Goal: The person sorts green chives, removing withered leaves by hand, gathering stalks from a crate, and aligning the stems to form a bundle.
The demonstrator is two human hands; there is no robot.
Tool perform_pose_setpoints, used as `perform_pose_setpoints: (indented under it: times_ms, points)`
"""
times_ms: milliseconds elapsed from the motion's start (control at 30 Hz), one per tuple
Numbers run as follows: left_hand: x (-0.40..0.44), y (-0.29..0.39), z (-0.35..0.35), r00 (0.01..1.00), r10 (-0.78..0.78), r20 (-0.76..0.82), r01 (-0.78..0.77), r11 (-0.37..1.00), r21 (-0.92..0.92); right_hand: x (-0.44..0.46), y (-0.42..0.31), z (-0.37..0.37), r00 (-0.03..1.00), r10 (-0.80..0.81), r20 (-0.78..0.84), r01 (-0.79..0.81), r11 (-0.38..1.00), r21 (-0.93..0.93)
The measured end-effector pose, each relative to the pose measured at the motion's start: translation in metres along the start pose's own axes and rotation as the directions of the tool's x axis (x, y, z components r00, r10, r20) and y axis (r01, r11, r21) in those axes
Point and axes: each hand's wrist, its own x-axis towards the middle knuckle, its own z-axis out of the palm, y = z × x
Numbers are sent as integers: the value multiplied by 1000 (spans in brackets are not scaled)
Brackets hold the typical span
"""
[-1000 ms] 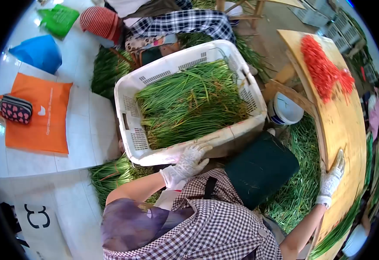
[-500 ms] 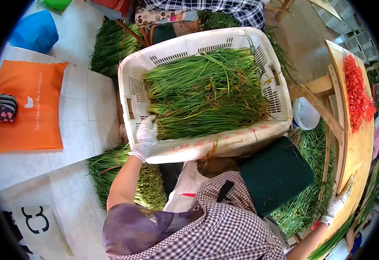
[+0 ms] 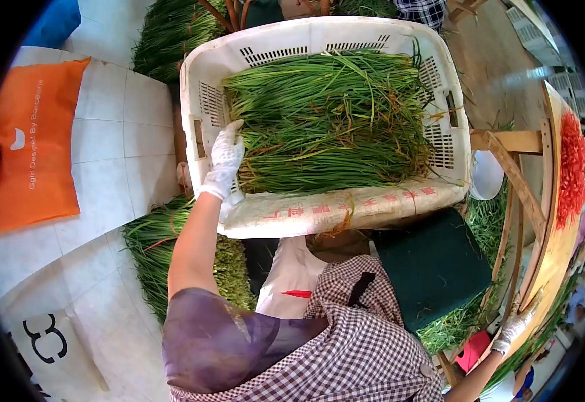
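My left hand, in a white glove, is inside the left end of a white plastic basket, against the ends of the long green chives. Its fingers are stretched out and wrap round nothing that I can see. The chives lie in layers across the basket, some with brown, withered leaves. A printed white sack covers the basket's near side. Far to the right, my gloved right hand rests with spread fingers on the near part of a wooden board.
Small red strips are heaped on the board. Tied chives lie on the floor at left, with more behind the basket. A dark green cushioned seat, a white bucket and an orange bag are nearby.
My left hand has moved from the basket's near left corner farther in along the chives' ends. The right hand stays at the board, slightly lower in view. The camera view has shifted.
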Motion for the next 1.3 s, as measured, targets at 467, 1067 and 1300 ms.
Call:
perform_pose_setpoints:
  times_ms: [467, 1067, 1300]
  points:
    - [30, 11, 38, 824, -350, 445, -56, 732, 679, -3, 3, 0, 1000, 17, 10, -17, 1000, -2]
    - [15, -4, -16, 935, -104, 338, -48, 910, 413, 0, 0, 2, 1000, -10, 2, 10, 999, 40]
    - [-18, 11, -2, 810, -198, 552, -296, 675, 676, 1, 1, 0, 997, 4, 72, -4, 1000, 0]
